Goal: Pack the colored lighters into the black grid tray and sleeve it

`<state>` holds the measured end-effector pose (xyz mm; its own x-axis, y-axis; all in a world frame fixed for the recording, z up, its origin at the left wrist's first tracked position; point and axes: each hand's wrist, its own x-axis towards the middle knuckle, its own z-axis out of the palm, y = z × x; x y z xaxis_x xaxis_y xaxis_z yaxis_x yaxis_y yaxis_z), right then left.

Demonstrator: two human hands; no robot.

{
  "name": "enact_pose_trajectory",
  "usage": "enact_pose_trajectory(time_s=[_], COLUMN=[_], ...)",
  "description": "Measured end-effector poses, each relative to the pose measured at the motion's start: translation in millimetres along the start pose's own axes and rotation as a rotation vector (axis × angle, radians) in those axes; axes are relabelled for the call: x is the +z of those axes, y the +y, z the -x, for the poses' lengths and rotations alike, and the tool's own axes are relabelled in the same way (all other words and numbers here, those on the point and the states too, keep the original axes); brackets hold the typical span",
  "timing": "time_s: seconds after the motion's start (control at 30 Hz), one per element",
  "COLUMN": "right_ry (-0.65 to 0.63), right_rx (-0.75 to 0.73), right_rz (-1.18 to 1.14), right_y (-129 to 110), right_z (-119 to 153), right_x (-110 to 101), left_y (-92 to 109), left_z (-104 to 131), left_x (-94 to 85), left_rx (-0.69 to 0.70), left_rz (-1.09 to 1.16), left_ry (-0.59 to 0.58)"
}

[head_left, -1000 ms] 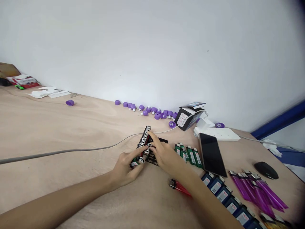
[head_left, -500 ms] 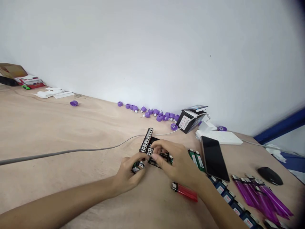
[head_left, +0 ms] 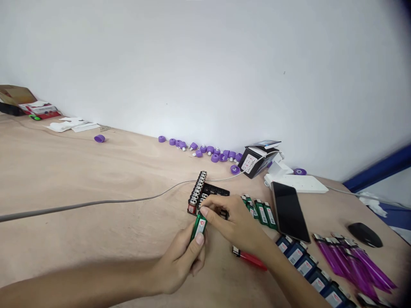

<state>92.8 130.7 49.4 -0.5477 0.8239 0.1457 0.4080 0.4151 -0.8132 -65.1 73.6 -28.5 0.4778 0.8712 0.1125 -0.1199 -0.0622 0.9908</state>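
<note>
A green lighter with a white label is held tilted in my left hand, fingers wrapped round its body and thumb on the label. At its top end, the thumb and index finger of my right hand pinch close together, hiding the lighter's head. Just beyond my hands, a row of lighters with metal tops stands upright in a black rack, part of which my right hand covers. A red lighter lies below my right wrist.
Several green lighters, blue lighters and purple lighters lie to the right, near a phone and a black mouse. Purple caps line the wall beside a black box. A grey cable crosses the table.
My left hand has turned, bringing the green lighter up with its label in view. My right fingers have moved from the rack's front lighters to the held lighter's top.
</note>
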Motion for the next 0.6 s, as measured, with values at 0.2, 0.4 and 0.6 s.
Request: enact_pose_trajectory(time_s=[0.2, 0.4, 0.6], right_ry=[-0.093, -0.077, 0.310], right_rx=[-0.009, 0.016, 0.009], right_rz=[0.062, -0.056, -0.277], right_y=[4, 2, 28], right_z=[-1, -1, -10], right_x=[-6, -8, -17], left_y=[3, 0, -7], left_z=[3, 0, -8], left_x=[2.5, 1.1, -21.5], left_rx=[-0.072, -0.060, 0.417], left_rz=[0.111, 0.066, -0.379], left_ry=[-0.011, -0.001, 0.198])
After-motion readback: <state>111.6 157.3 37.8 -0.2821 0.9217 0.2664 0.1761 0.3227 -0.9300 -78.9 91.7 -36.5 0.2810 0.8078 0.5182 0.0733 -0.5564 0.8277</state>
